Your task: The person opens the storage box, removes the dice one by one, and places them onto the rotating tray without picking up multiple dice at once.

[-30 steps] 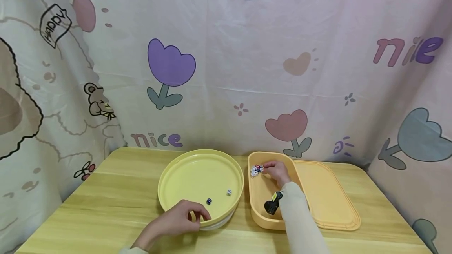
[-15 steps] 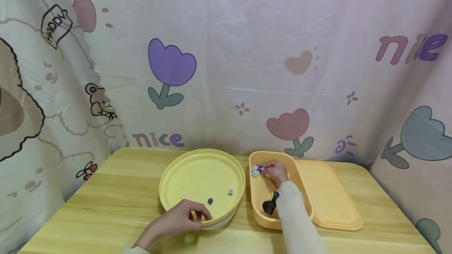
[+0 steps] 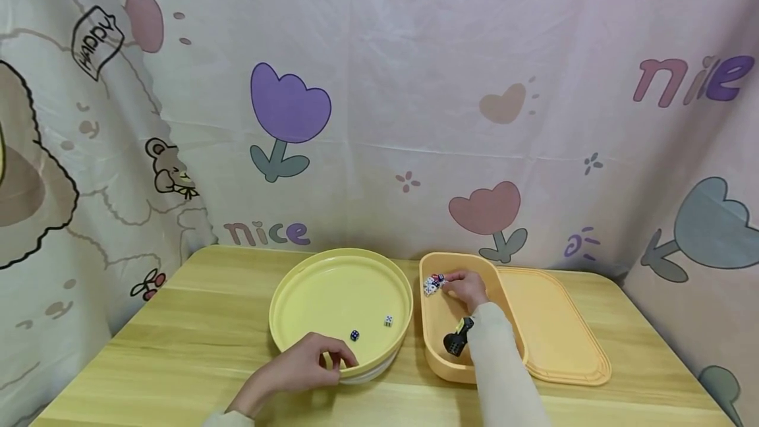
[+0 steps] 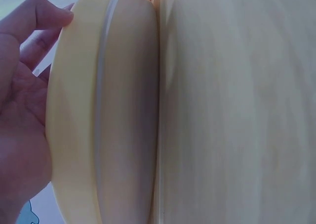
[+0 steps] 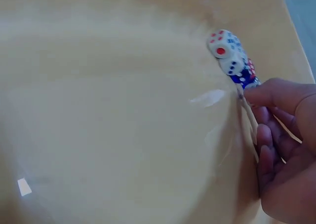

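Dice (image 3: 433, 284) in the box (image 3: 437, 318) touch the right hand (image 3: 468, 288), fingers bent, grip hard to see; the left hand (image 3: 305, 362) pinches the tray (image 3: 335, 292), maybe to steady it.

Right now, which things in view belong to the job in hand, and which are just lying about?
Likely in the job:
dice cluster at your right grip
orange box holding that cluster
round yellow tray
dark blue die on the tray
white die on the tray

Seemingly lying about:
orange lid beside the box
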`<action>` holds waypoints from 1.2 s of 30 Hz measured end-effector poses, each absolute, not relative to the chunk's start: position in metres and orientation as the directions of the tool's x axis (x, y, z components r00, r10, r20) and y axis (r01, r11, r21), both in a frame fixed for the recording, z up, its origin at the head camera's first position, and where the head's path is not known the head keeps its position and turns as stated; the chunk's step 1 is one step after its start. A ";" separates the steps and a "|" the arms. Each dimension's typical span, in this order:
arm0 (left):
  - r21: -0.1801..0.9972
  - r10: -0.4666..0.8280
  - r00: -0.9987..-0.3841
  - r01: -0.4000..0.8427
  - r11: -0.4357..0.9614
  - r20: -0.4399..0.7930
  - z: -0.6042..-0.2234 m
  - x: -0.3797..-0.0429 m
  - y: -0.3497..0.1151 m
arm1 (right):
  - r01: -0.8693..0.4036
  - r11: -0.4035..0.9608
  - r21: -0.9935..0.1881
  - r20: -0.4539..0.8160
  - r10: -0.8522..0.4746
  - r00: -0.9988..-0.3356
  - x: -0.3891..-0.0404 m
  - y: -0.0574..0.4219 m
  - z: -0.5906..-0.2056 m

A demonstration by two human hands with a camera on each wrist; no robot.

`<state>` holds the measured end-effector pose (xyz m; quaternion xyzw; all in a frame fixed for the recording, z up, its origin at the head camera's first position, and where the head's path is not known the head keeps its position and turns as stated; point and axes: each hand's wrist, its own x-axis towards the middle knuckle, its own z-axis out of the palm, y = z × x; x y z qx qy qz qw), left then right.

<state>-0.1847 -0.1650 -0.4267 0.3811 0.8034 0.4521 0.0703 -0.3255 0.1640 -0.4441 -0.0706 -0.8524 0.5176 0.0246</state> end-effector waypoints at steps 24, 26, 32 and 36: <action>0.790 0.677 -0.699 0.540 0.290 0.230 -0.429 -0.186 -0.166 | -0.040 0.321 -0.946 0.034 -0.023 -0.999 -0.321 0.173 -0.403; 0.791 0.677 -0.699 0.540 0.289 0.230 -0.429 -0.185 -0.167 | -0.024 0.276 -0.961 0.016 -0.030 -0.999 -0.321 0.173 -0.398; 0.800 0.676 -0.700 0.531 0.278 0.230 -0.429 -0.184 -0.166 | -0.001 0.211 -0.977 -0.006 -0.034 -0.999 -0.314 0.170 -0.385; 0.797 0.675 -0.700 0.535 0.280 0.232 -0.429 -0.184 -0.166 | -0.043 0.255 -0.966 0.031 -0.051 -0.998 -0.303 0.166 -0.377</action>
